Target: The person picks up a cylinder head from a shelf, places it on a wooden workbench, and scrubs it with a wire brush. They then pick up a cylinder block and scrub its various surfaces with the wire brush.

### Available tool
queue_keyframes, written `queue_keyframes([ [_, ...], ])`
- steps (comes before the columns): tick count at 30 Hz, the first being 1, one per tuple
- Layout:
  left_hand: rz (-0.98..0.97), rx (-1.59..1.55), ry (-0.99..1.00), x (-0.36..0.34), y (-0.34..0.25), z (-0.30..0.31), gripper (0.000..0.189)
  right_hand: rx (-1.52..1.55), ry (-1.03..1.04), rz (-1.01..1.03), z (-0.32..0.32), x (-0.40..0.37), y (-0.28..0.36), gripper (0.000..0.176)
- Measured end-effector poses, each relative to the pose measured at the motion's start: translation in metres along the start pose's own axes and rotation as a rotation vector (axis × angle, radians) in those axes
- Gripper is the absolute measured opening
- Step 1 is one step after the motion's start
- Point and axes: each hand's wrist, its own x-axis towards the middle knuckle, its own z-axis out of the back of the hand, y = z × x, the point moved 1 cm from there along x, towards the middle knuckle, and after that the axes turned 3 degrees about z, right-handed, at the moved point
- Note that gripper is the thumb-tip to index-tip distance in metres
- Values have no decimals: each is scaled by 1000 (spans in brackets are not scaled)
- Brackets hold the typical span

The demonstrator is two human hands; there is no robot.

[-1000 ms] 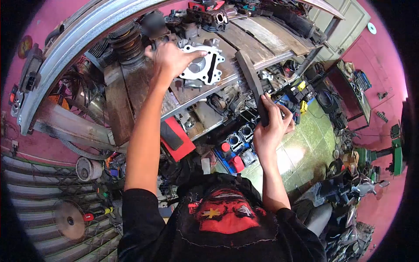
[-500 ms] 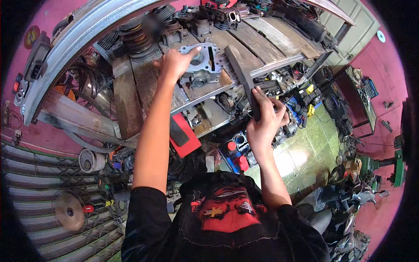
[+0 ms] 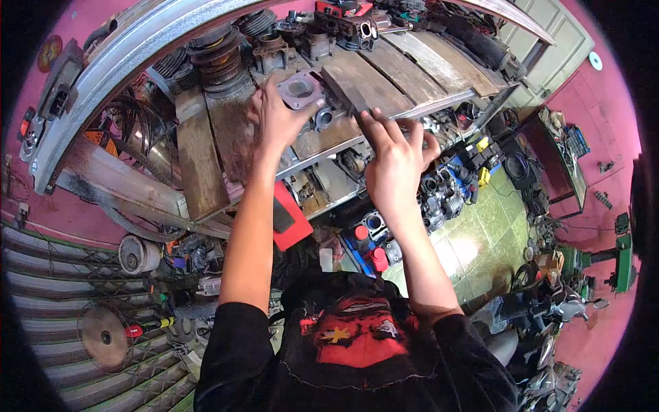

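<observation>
Looks mid-scrub to me: left hand [image 3: 278,120] has its fingers clamped on the grey cylinder block [image 3: 300,88], which sits on the wooden shelf [image 3: 412,69] at upper middle of the frame, and right hand [image 3: 391,161] is fisted round the long flat brush [image 3: 343,84] laid against it, so cleaning's underway, not finished.

Grey metal cylinder [image 3: 300,89], round bore facing up, sits tilted on the far plank shelf [image 3: 206,158]. A dark flat bar [image 3: 345,93] slants just right of it.
</observation>
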Motion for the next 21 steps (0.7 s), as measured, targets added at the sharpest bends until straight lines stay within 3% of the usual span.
queue_keyframes([
  [2,-8,44,32,-9,-4,4,112,-13,14,108,-6,18,0,60],
  [8,31,57,69,0,-8,14,105,-53,-91,184,-76,77,6,37],
  [9,50,55,82,2,-10,16,103,-28,-73,183,-84,88,10,50],
  [12,73,53,113,3,-13,22,100,-13,4,169,-88,93,3,48],
  [16,-1,3,142,9,-3,23,96,-48,26,278,-17,42,-11,56],
  [18,-1,35,149,12,1,23,96,11,57,218,12,11,-15,61],
  [21,-74,4,187,19,7,22,97,-46,26,226,11,13,-18,60],
])
